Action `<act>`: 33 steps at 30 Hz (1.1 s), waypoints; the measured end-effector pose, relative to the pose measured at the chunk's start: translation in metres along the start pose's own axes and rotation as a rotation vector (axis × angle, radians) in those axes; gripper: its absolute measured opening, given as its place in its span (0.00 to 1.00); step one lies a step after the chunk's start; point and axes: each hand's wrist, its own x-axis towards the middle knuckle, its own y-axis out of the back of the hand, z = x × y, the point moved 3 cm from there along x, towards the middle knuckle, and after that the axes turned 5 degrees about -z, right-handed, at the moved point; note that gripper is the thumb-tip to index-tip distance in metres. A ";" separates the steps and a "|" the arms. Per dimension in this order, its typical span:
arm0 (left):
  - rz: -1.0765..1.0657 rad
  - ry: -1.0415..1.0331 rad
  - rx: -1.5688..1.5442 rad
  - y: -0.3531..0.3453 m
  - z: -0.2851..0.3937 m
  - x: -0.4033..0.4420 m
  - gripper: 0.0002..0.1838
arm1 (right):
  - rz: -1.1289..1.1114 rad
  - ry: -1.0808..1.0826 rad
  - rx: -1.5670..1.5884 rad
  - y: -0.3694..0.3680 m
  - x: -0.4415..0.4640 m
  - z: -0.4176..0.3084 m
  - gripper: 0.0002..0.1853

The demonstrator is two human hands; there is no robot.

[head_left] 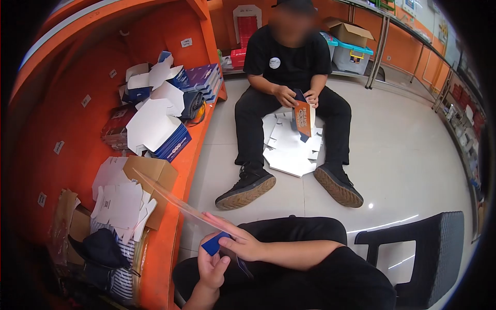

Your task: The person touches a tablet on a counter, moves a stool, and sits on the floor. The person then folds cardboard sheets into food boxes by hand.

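Left hand (211, 268) and right hand (245, 245) both closed on blue card (211, 245), presumably steadying it from both sides so it won't slip.

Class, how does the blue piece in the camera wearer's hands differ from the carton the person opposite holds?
The blue piece shows a plain blue face; the carton shows an orange panel with lettering. The blue piece is in the foreground; the carton is farther off, over white sheets. Both are hand-held.
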 end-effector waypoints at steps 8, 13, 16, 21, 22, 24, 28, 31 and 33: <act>0.055 -0.023 0.145 0.004 0.000 0.004 0.35 | 0.022 -0.342 0.070 0.007 -0.009 0.000 0.13; 0.137 -0.158 1.232 0.014 0.024 0.014 0.38 | 0.317 -0.394 0.254 0.020 -0.001 0.022 0.13; 0.510 -0.322 1.352 0.050 0.053 0.012 0.31 | 0.398 -0.465 0.365 0.047 0.007 0.020 0.12; 0.629 -0.151 0.394 0.111 0.056 0.025 0.22 | 0.424 -0.516 0.529 0.096 0.019 0.015 0.13; 0.526 -0.059 0.045 0.117 0.044 0.029 0.21 | 0.447 -0.542 0.532 0.100 0.020 0.015 0.13; 0.445 0.135 -0.048 0.115 0.028 0.031 0.21 | 0.451 -0.516 0.594 0.103 0.020 0.019 0.13; 0.271 0.172 -0.208 0.108 0.014 0.024 0.23 | 0.424 -0.543 0.489 0.116 0.019 0.017 0.13; 0.040 0.050 -0.177 0.101 0.016 0.018 0.24 | 0.346 -0.522 0.415 0.122 0.017 0.020 0.13; 0.021 -0.018 -0.268 0.103 0.013 0.016 0.24 | 0.281 -0.530 0.379 0.122 0.017 0.024 0.14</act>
